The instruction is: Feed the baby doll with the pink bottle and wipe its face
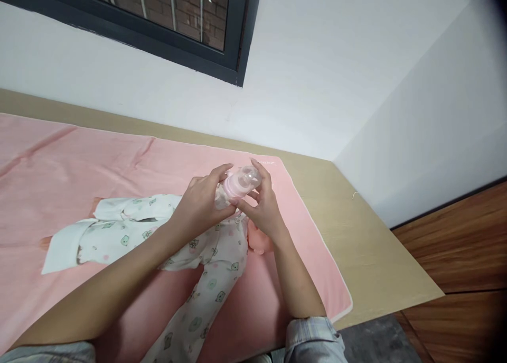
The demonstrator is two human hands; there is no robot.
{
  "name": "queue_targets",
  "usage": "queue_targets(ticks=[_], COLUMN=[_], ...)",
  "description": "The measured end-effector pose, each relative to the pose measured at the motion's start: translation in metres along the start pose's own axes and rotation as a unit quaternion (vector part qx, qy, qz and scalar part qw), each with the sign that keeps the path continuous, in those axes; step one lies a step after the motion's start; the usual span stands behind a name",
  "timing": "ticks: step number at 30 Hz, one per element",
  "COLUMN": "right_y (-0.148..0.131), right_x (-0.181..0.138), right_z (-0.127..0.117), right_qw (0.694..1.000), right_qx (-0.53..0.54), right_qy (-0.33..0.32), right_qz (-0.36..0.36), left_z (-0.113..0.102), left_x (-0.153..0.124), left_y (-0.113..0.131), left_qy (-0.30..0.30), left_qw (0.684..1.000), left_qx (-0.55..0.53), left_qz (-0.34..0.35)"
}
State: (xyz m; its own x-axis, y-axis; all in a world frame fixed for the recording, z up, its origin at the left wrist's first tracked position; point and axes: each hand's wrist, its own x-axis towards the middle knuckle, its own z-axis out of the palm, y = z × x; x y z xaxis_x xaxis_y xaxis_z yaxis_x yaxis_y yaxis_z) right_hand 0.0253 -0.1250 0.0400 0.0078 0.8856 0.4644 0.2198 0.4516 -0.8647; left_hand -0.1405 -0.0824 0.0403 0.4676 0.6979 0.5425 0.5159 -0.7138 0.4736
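Note:
Between my two hands is a small baby bottle (234, 186) with a pink collar and a clear cap, tilted with its cap end toward the upper right. My left hand (206, 194) wraps its clear lower body. The fingers and thumb of my right hand (263, 202) close around the capped end. Beneath them a baby doll (259, 240) lies on its back, dressed in a white printed outfit (190, 252) with green and pink figures. Its head is partly hidden by my right hand and wrist, and its legs point left.
A pink blanket (103, 162) with a white edge covers much of the tan table (332, 210). Behind stands a white wall (309, 77) with a dark-framed window (233, 56). Wooden panelling (455, 247) is at the right, beyond the table's corner.

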Motion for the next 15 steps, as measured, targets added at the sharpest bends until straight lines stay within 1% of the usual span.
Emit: queue_targets(ticks=[3, 7, 10, 13, 14, 15], right_y=[0.0, 0.003, 0.007, 0.014, 0.018, 0.022], right_x=[0.0, 0.0, 0.001, 0.006, 0.009, 0.011], right_z=[0.003, 0.006, 0.0, -0.019, -0.028, -0.038], right_qw=[1.0, 1.0, 0.999, 0.996, 0.993, 0.989], right_qx=[0.018, 0.019, 0.011, -0.009, -0.022, -0.038], right_qy=[-0.004, 0.015, 0.037, 0.091, 0.116, 0.143], right_qz=[0.014, 0.012, 0.008, -0.004, -0.009, -0.013], left_z=[0.003, 0.006, 0.001, -0.017, -0.025, -0.034], left_x=[-0.001, -0.001, -0.002, -0.011, -0.017, -0.024], left_y=[-0.002, -0.005, 0.002, 0.019, 0.026, 0.031], left_qy=[0.0, 0.007, 0.013, 0.011, -0.012, -0.055], left_qw=[1.0, 1.0, 1.0, 0.997, 0.992, 0.981], left_qx=[0.009, 0.019, 0.006, -0.076, -0.125, -0.18], left_qz=[-0.003, 0.003, 0.013, 0.022, 0.031, 0.047])
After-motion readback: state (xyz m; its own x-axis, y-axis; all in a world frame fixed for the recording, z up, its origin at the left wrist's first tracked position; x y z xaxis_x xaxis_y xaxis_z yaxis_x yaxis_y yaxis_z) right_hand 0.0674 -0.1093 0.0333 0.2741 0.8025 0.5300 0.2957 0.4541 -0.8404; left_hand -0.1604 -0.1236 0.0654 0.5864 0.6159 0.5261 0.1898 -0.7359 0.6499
